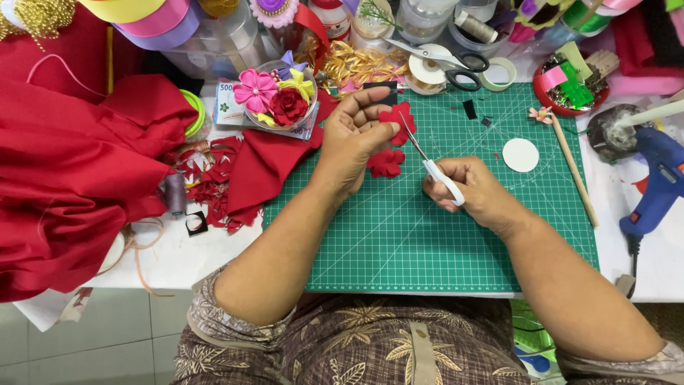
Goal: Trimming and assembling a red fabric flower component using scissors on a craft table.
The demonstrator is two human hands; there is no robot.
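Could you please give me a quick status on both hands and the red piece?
Left hand holds red fabric piece. Right hand holds scissors, blades at the piece. Second red piece lies on green mat below.

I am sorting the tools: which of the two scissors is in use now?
The white-handled scissors in the right hand, cutting the red piece held by the left hand. The black-handled scissors lie untouched behind the mat.

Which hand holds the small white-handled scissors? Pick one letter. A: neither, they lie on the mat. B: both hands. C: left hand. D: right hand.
D: the right hand grips the scissors by their white handle, blades pointing at the red fabric piece pinched in the left hand above the green mat.
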